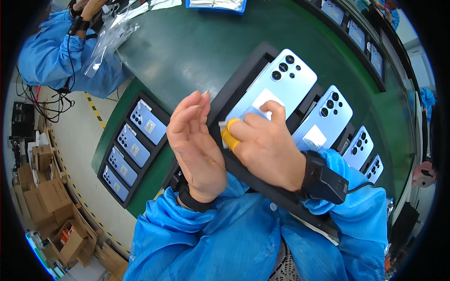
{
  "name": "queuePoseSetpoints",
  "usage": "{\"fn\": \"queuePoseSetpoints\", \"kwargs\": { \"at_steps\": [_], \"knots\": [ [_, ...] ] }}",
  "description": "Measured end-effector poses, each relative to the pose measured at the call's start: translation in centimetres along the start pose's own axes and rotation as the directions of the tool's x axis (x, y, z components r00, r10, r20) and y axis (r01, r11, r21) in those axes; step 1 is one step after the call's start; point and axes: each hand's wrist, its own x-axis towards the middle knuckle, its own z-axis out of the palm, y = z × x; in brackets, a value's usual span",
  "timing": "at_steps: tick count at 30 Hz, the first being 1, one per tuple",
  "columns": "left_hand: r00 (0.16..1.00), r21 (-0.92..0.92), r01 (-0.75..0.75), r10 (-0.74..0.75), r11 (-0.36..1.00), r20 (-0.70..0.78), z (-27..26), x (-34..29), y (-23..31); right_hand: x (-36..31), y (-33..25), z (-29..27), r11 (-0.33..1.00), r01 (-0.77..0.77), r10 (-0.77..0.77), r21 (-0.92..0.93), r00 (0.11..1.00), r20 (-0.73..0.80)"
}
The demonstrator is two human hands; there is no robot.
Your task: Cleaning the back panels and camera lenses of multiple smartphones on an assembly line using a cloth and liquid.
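The left hand hangs open and empty near an edge of the black tray, the right hand curls over a blue phone, its hold hidden, with bare tabletop beyond.

I am remotely watching pale-blue phones with white labels contrasting against a black tray and green table; yellow finger covers, blue sleeves and yellow-black striped tape are showing.

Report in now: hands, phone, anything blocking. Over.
Left hand open, nothing visible in it. Right hand curled over light-blue phone, grip unclear. Phone camera side up, black tray beneath. Right hand hides phone's lower end.
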Motion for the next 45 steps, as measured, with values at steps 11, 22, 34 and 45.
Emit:
{"fn": "queuePoseSetpoints", "kwargs": {
  "at_steps": [11,22,34,45],
  "knots": [
    [0.749,0.700,-0.391,-0.234,0.597,0.619,3.0,1.0,2.0,-5.7,6.6,-5.5,0.886,-0.382,0.389,-0.261,0.921,-0.027],
    [0.693,0.787,-0.406,-0.405,0.465,0.597,3.4,1.1,2.1,-3.7,8.3,-3.5,0.845,-0.453,0.437,-0.283,0.891,-0.123],
    [0.689,0.790,-0.433,-0.406,0.433,0.600,3.1,1.2,2.0,-3.4,8.8,-3.3,0.822,-0.535,0.513,-0.195,0.844,-0.155],
    [0.700,0.798,-0.404,-0.411,0.447,0.584,3.3,1.3,2.1,-3.6,7.9,-4.8,0.828,-0.505,0.479,-0.243,0.863,-0.160]
  ]
}}
